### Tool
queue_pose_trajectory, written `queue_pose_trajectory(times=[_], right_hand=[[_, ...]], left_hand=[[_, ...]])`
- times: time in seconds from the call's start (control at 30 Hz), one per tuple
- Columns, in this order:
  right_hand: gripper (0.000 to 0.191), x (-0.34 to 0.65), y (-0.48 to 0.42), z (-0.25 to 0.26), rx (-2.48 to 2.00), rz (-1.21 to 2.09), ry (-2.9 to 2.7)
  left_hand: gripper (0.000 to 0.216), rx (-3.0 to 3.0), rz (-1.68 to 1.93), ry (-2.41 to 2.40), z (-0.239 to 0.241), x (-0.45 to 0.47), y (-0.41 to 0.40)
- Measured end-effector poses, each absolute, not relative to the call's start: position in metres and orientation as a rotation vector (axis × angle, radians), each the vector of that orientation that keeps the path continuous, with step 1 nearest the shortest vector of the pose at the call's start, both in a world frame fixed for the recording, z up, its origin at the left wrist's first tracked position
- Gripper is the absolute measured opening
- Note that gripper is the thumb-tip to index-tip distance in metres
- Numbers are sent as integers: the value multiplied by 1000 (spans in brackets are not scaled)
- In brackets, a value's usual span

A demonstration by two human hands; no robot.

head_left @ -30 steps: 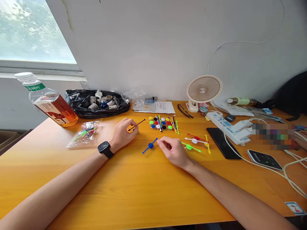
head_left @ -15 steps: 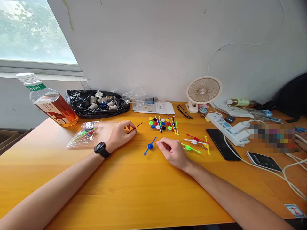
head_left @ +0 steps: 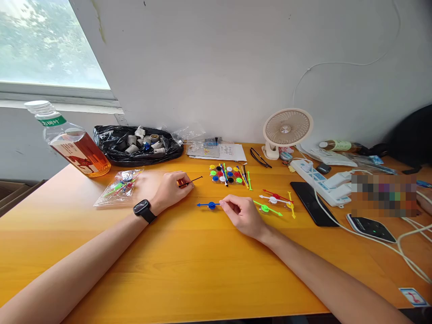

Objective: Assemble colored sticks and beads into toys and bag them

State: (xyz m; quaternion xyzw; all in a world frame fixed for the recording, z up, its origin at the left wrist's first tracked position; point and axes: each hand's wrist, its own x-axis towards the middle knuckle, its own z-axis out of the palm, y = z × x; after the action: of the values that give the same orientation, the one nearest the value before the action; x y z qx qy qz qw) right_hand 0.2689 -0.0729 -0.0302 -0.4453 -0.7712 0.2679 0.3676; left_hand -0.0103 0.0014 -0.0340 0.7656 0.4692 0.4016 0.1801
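My left hand (head_left: 173,189), with a black watch on its wrist, rests on the orange table and pinches a thin black stick (head_left: 193,181) that points right. My right hand (head_left: 241,213) lies curled just right of a blue stick with a blue disc (head_left: 209,205); its fingertips hold the stick's right end. Beyond both hands sits a cluster of small coloured discs and sticks (head_left: 229,174). To the right of my right hand lie a green, a white, a red and a yellow stick-and-disc piece (head_left: 275,200).
A tea bottle (head_left: 72,146), a clear bag of coloured parts (head_left: 118,189) and a black bag of spools (head_left: 138,146) stand at left. A small fan (head_left: 286,130), glasses, a power strip (head_left: 324,180), two phones and cables crowd the right side. Another person's hand shows at the right edge.
My right hand has turned the blue stick from slanted to level, pointing left. The left hand has shifted slightly with the black stick.
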Motion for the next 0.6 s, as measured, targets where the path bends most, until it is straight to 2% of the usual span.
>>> queue_pose_trajectory(times=[0.3, 0.5, 0.6], right_hand=[[32, 269, -73, -31, -1147, 664, -2024], [15, 267, -77, -17, -923, 321, -2213], [26, 267, -80, -14, -768, 236, -2429]], left_hand=[[14, 2205, 1098, 1332, -36, -11, 1], [14, 2212, 1107, 1328, -34, -10, 0], [14, 2237, 1094, 1329, -34, -9, 0]])
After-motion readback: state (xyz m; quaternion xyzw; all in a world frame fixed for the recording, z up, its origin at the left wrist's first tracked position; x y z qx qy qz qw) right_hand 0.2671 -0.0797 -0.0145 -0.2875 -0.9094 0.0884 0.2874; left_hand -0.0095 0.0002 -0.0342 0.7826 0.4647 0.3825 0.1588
